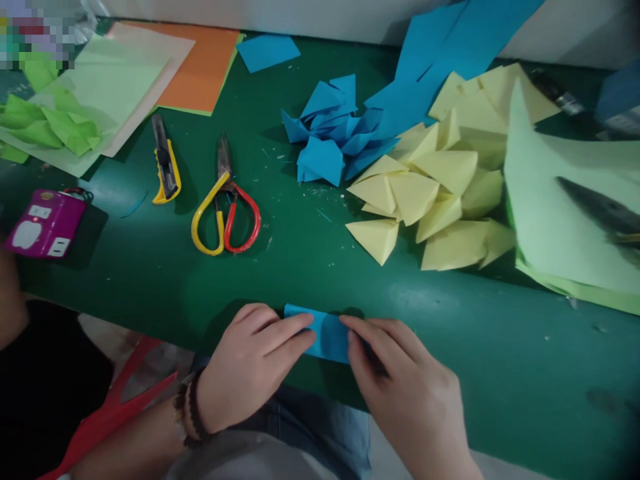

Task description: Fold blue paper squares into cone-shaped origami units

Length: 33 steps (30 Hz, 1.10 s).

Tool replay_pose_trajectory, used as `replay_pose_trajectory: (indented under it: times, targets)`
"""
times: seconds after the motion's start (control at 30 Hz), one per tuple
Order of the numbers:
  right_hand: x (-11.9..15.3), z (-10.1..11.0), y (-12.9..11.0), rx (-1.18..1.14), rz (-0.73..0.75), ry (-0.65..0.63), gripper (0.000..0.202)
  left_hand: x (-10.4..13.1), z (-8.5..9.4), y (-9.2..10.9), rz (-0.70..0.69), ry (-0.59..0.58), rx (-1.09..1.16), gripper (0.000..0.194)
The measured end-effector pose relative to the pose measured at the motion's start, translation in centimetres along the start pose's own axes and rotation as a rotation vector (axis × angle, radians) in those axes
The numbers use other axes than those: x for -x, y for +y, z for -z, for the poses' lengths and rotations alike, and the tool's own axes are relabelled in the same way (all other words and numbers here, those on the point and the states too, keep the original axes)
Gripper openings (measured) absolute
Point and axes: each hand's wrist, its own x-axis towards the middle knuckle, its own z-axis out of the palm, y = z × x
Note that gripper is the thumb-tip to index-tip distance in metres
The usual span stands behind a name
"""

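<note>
A small blue paper strip (330,333) lies at the near edge of the green table, between my two hands. My left hand (263,360), with dark beaded bracelets at its wrist, presses its fingertips on the strip's left part. At the strip's right end, my right hand (400,363) pinches the paper between thumb and forefinger. Folded blue pieces (325,127) are heaped farther back, beside a pile of folded yellow pieces (425,180).
Scissors (225,200), a yellow cutter (166,160) and a purple box (47,223) lie left on the table (280,260). Orange paper (200,67) and green folded pieces (55,123) are behind. Pale green sheets (555,200) lie right. Another person's arm (10,293) shows at left.
</note>
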Motion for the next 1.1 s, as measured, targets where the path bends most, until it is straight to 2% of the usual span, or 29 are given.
replay_pose_trajectory:
  times: [0.93, 1.03, 1.1]
  targets:
    - [0.1, -0.3, 0.1, -0.011, -0.020, 0.012, 0.017, 0.0, 0.6, 0.4, 0.037, -0.055, -0.122, 0.023]
    - [0.4, 0.4, 0.2, -0.036, -0.056, 0.013, 0.017, 0.1, 0.4, 0.3, 0.025, -0.045, -0.139, 0.022]
    - [1.0, 1.5, -0.5, -0.026, -0.134, 0.075, 0.018, 0.3, 0.1, 0.1, 0.019, -0.034, -0.149, 0.020]
